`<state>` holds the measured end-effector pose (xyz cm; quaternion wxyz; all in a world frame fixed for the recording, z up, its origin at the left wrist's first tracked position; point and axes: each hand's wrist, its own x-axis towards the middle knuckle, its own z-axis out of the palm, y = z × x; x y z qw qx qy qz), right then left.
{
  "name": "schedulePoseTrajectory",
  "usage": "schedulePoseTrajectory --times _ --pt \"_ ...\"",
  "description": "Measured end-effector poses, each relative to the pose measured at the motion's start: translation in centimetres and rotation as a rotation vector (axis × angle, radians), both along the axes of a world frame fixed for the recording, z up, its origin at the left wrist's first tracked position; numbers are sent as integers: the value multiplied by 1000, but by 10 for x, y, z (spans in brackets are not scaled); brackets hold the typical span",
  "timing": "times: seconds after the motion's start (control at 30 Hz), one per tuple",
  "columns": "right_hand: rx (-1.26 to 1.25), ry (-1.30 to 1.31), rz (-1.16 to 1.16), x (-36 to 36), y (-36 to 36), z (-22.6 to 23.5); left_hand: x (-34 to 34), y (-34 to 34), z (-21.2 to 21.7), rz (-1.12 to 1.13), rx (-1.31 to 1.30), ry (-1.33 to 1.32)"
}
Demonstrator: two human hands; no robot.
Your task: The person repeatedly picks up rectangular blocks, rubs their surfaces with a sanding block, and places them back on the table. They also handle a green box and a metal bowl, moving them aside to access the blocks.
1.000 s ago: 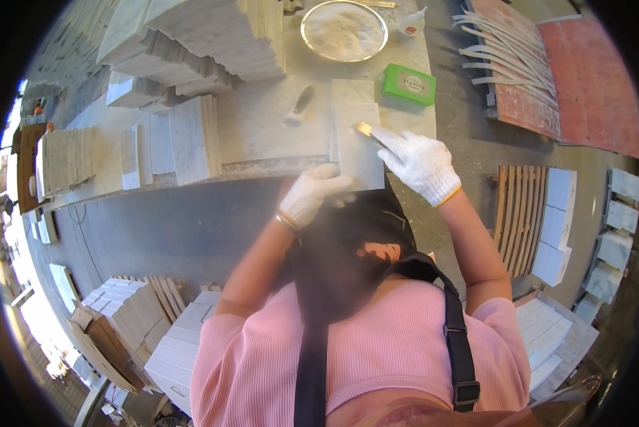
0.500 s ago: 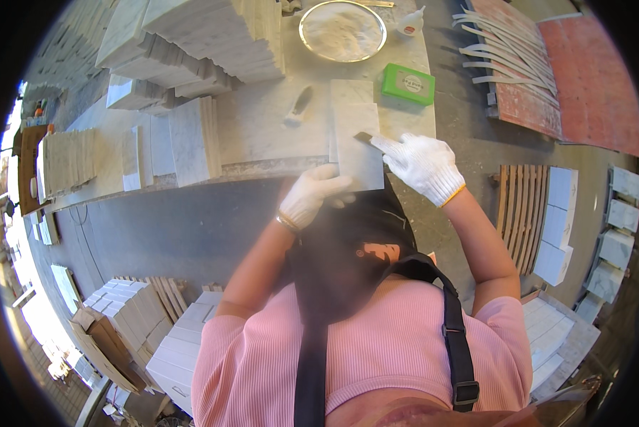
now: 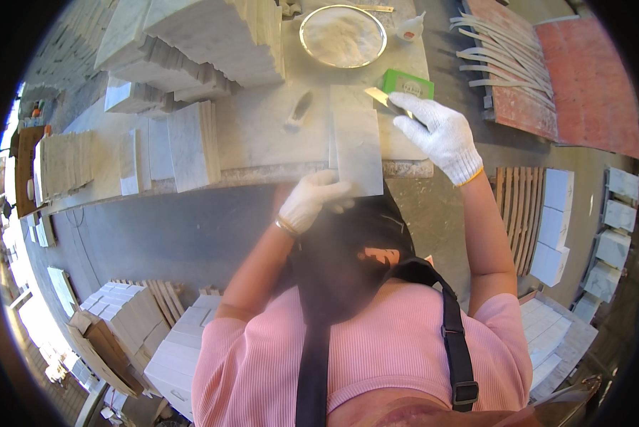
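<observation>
A pale rectangular stone tile [image 3: 360, 153] lies at the front of the worktable, its near end sticking out past the edge. My left hand [image 3: 313, 199], in a white knit glove, closes on the tile's near left corner; part of its fingers is hidden. In its matching glove, my right hand [image 3: 440, 139] grips a small flat scraper [image 3: 378, 95] above the table, right of the tile and apart from it. The scraper's blade catches the light and points left. Just behind the scraper sits a green box [image 3: 409, 84], partly covered by it.
A round metal pan of white powder [image 3: 343, 35] stands at the back, near a white squeeze bottle [image 3: 411, 27]. A brush [image 3: 300, 110] lies left of the tile. Stacked slabs [image 3: 205, 43] and upright tiles [image 3: 191, 146] fill the table's left. Pallets [image 3: 515, 217] stand right.
My right hand has lifted the scraper off the tile and moved it right and away, toward the green box. My left hand stays at the tile's corner.
</observation>
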<state>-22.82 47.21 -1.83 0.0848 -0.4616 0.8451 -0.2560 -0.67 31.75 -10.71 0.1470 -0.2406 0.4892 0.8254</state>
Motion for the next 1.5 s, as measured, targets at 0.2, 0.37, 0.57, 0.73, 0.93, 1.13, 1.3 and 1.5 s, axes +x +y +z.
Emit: schedulePoseTrajectory --times 0.2,0.37,0.57,0.73,0.93,1.13,1.3,1.5 --pt "-36 -71 -143 -43 -73 -11 2 1 0 29 40 -23" --pt "144 6 -59 -43 -111 -13 1 -3 -1 -46 -22 5" --pt "-4 -278 -330 -72 -70 -4 2 -7 -11 -104 -45 50" --pt "-191 -75 -631 -137 -49 -38 4 -6 -21 -128 -112 190" --pt "-396 -359 -375 -176 -74 -86 3 -5 -17 -70 -92 74" --pt "-474 -655 -299 -139 -42 -37 2 0 -7 4 -4 17" --pt "-426 -841 -107 -46 10 -10 1 -1 -3 -4 -7 -24" --pt "-111 -871 -152 15 33 -27 1 0 1 9 -11 8"
